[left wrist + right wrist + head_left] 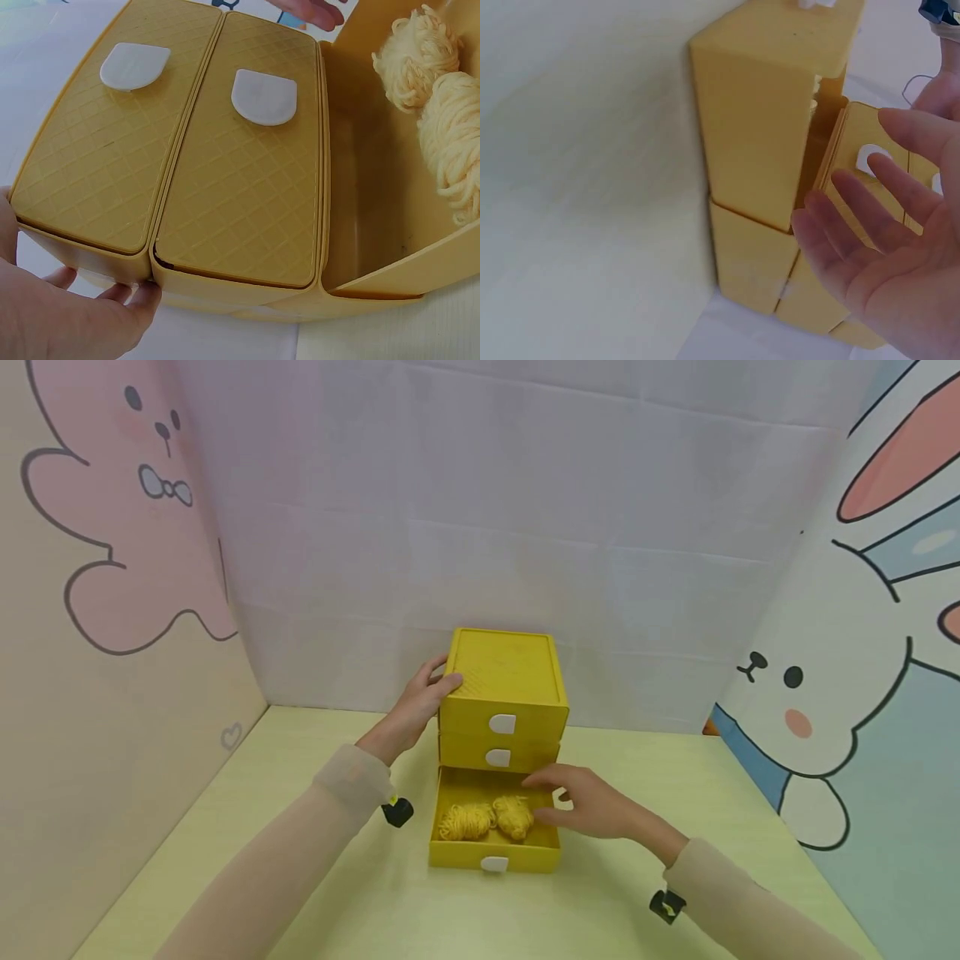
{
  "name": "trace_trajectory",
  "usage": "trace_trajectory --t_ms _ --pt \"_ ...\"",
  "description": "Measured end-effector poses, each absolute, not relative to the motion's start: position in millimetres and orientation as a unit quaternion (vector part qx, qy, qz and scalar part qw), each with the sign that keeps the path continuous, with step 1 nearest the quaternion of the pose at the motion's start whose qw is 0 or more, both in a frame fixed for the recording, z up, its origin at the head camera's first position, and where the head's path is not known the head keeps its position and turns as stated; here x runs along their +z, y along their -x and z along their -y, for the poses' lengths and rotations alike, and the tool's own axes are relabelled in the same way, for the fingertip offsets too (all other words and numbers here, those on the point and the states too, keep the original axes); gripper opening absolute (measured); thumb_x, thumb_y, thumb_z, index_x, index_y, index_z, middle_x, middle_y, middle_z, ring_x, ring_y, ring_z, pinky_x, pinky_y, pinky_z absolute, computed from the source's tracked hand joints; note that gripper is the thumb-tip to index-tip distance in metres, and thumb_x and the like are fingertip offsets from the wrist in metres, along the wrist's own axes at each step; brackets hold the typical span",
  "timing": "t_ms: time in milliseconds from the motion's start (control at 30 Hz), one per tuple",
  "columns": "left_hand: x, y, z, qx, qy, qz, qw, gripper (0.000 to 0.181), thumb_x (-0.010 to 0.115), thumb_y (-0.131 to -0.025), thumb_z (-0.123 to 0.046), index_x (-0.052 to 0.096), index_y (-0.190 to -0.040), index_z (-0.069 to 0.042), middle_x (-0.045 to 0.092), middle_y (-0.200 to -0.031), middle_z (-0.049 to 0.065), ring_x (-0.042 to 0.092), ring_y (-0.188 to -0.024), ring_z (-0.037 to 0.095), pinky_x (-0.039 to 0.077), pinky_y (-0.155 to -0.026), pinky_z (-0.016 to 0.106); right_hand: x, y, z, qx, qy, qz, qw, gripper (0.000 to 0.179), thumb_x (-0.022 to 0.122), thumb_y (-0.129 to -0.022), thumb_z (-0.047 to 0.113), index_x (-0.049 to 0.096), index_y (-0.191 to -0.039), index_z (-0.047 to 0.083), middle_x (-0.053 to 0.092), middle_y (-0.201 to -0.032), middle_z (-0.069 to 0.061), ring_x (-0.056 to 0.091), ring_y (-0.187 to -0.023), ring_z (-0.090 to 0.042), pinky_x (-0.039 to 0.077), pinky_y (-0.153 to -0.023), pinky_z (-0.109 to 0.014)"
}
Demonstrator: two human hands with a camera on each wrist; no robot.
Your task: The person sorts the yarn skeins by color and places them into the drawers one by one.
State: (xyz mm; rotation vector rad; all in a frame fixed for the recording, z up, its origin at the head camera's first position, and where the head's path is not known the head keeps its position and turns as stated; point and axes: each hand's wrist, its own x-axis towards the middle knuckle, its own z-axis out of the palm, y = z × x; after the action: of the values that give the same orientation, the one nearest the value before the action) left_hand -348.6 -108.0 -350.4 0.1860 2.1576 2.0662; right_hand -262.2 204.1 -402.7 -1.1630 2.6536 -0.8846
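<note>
A yellow three-tier drawer cabinet point(504, 668) stands against the back wall, its bottom drawer point(495, 857) pulled out and the upper two closed. Inside that drawer lie two yellow yarn bundles point(513, 817), side by side. My left hand point(408, 714) holds the cabinet at its upper left, thumb over the top edge and fingers against the side, as the left wrist view shows too. Over the open drawer's right edge hovers my right hand point(592, 802), fingers loosely bent and spread, nothing between them. In the right wrist view its palm point(907, 292) faces the cabinet, beside the drawer's side wall point(754, 127).
White tabs point(494, 864) mark the drawer fronts. The cabinet rests on a pale table point(330, 860) in front of a white cloth backdrop point(510, 527). Side panels bear a pink cartoon animal point(142, 527) on the left and a white rabbit point(832, 652) on the right.
</note>
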Motion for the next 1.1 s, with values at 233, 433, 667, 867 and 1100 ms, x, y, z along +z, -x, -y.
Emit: trace_trajectory --t_ms 233,433,667,867,1100 --pt "-349 347 107 0.689 -0.065 -0.718 0.074 0.073 0.059 -0.109 -0.039 0.022 -0.171 -0.026 0.03 -0.17 0.014 0.048 -0.145 0.035 0.035 -0.123 0.054 -413 248 -224 -0.334 0.331 -0.881 0.059 0.041 0.07 -0.105 0.021 0.063 -0.139 -0.001 0.067 -0.134 -0.022 0.068 -0.114 -0.041 0.061 -0.091 -0.052" --pt "-349 348 107 0.689 -0.068 -0.718 0.074 0.075 0.059 -0.109 -0.04 0.02 -0.171 -0.024 0.03 -0.17 0.014 0.049 -0.144 0.036 0.035 -0.124 0.054 -423 236 -237 -0.37 0.255 -0.889 0.087 0.044 0.07 -0.105 0.022 0.061 -0.142 0.001 0.068 -0.132 -0.022 0.07 -0.111 -0.036 0.062 -0.087 -0.039" --pt "-349 348 108 0.688 -0.063 -0.719 0.073 0.074 0.06 -0.109 -0.039 0.022 -0.171 -0.026 0.031 -0.169 0.014 0.049 -0.144 0.035 0.035 -0.123 0.054 -437 223 -245 -0.487 0.133 -0.836 0.216 0.06 0.065 -0.107 0.023 0.04 -0.155 -0.005 0.063 -0.132 -0.023 0.07 -0.109 -0.032 0.062 -0.088 -0.047" --pt "-349 347 109 0.689 -0.063 -0.718 0.072 0.072 0.06 -0.109 -0.039 0.023 -0.17 -0.027 0.033 -0.169 0.013 0.05 -0.142 0.035 0.036 -0.123 0.054 -440 213 -245 -0.565 0.059 -0.753 0.332 0.058 0.059 -0.109 0.027 0.039 -0.151 -0.008 0.064 -0.13 -0.022 0.069 -0.11 -0.032 0.061 -0.095 -0.048" --pt "-349 348 109 0.694 -0.065 -0.713 0.074 0.072 0.06 -0.109 -0.039 0.023 -0.17 -0.028 0.033 -0.169 0.013 0.051 -0.142 0.035 0.036 -0.123 0.053 -447 206 -241 -0.604 0.041 -0.672 0.425 0.054 0.053 -0.11 0.026 0.045 -0.147 -0.013 0.068 -0.128 -0.021 0.075 -0.103 -0.027 0.063 -0.091 -0.043"
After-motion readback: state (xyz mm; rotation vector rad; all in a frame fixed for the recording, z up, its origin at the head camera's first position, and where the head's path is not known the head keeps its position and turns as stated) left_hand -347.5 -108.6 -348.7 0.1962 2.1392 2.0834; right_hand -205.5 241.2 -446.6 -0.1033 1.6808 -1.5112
